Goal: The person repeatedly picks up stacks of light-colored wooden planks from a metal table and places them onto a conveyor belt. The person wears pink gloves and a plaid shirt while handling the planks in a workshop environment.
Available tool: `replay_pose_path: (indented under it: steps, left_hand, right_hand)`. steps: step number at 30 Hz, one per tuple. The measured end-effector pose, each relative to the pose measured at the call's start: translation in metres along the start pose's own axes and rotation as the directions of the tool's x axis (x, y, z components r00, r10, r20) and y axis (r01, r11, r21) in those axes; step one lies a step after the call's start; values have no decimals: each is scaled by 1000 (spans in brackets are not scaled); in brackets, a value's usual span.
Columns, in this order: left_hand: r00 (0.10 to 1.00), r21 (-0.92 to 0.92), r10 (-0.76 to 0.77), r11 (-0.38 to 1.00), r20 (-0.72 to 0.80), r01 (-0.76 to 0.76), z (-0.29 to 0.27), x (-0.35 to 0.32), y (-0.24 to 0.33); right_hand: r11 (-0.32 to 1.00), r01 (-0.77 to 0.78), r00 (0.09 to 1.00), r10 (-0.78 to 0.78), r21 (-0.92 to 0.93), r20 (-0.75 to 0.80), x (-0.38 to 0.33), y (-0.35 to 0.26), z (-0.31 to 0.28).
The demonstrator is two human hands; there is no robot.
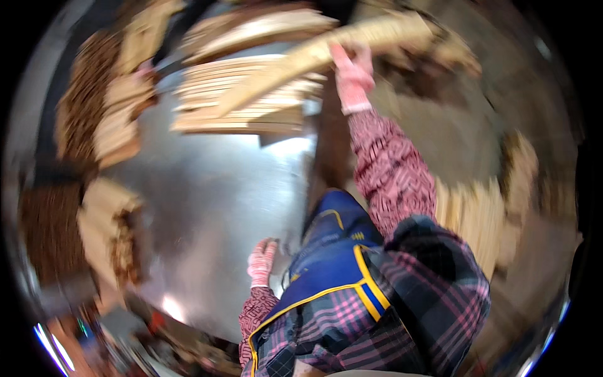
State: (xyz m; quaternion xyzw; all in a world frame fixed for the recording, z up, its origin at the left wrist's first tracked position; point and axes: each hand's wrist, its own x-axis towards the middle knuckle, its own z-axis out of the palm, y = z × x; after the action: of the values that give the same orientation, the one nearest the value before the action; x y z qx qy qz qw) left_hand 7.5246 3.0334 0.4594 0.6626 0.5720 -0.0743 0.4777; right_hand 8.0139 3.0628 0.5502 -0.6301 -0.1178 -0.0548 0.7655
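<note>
My right hand (353,76), in a pink knit glove, reaches far forward and grips a long pale wooden board (279,74) near its middle. The board slants over a stack of thin wooden strips (245,116), its left end low and its right end beyond the table's edge. My left hand (262,262), in a pink-and-white glove, is low over the shiny metal table (201,213), close to my apron. Its fingers look stretched out and hold nothing; whether it touches the metal I cannot tell. Motion blurs the picture.
More wood pieces (217,31) lie behind the strips. Stacked wood (116,119) lines the far left, with another bundle (103,229) at the table's left edge. Pale slats (471,213) stand to my right, and blurred wood (449,53) lies at the far right.
</note>
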Motion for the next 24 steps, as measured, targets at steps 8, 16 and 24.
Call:
replay_pose_path:
  steps: [8,16,24]
  left_hand:
    - [835,13,200,970,512,-241,9,25,-62]
    - [726,135,287,876,625,-462,52,-28,12]
    - [677,460,120,647,727,-608,117,-70,30]
  right_hand:
    - [890,209,913,-326,-405,-246,-48,-178,-431]
    - [615,-534,703,-57,-579,-709,-206,-347,-652]
    - [-449,-478,770,199,-754,-606,-175,-316,-727]
